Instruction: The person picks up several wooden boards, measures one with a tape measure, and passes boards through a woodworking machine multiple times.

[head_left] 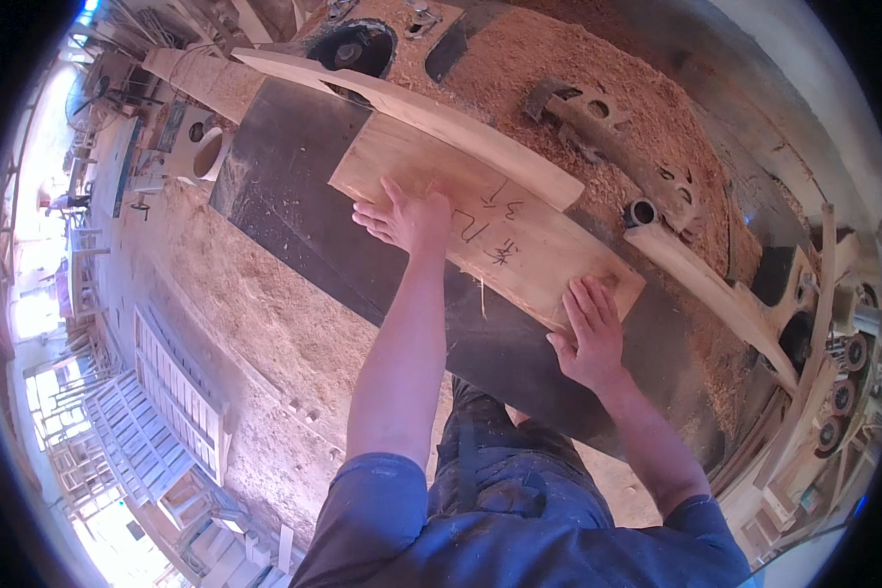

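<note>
A pale wooden board (505, 245) with dark handwritten marks lies flat on a dark machine table (284, 196). My left hand (404, 218) presses flat on the board's middle, fingers spread toward the far left. Flat on the board's near right corner rests my right hand (590, 333), fingers together. Along the board's far edge runs a long wooden fence strip (431, 118).
Sawdust (559, 69) is heaped over the machine beyond the fence, with metal parts (608, 122) sticking out. A round opening (355, 49) sits at the far end. Sawdust covers the floor (225, 323) at left, where white slatted frames (171, 392) lie. Wooden pieces stand at right.
</note>
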Available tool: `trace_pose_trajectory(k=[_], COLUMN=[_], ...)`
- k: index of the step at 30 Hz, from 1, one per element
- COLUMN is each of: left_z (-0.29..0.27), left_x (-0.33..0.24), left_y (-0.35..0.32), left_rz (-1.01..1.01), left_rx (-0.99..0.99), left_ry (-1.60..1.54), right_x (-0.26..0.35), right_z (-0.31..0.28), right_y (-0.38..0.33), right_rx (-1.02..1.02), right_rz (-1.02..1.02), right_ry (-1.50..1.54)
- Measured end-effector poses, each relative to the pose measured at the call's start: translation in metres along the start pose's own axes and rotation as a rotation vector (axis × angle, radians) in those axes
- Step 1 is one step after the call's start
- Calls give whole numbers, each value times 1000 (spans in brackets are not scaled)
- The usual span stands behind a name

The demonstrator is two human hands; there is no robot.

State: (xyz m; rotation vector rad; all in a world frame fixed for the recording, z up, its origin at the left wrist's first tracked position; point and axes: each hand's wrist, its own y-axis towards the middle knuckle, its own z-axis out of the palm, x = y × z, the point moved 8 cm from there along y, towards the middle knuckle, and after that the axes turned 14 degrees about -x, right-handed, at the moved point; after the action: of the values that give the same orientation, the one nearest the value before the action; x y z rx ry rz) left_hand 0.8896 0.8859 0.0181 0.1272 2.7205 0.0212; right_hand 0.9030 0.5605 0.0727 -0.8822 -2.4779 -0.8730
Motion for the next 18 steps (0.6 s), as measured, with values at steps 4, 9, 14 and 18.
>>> trace_pose_trajectory(k=[4, 9, 14, 18], left_z=[0, -2, -2, 1], left_x=[3, 2, 3, 4], left_y=[2, 18, 34, 45], left_rz=[-27, -37, -57, -54], left_rx=[-12, -20, -46, -59], left_ry=[-32, -40, -41, -38], right_x=[-2, 2, 8, 14], right_z=[3, 13, 22, 29], right_y=[-1, 8, 20, 28], right_rx=[-23, -39, -44, -40], right_rz=[-4, -24, -8, -1], right_ry=[26, 52, 56, 40])
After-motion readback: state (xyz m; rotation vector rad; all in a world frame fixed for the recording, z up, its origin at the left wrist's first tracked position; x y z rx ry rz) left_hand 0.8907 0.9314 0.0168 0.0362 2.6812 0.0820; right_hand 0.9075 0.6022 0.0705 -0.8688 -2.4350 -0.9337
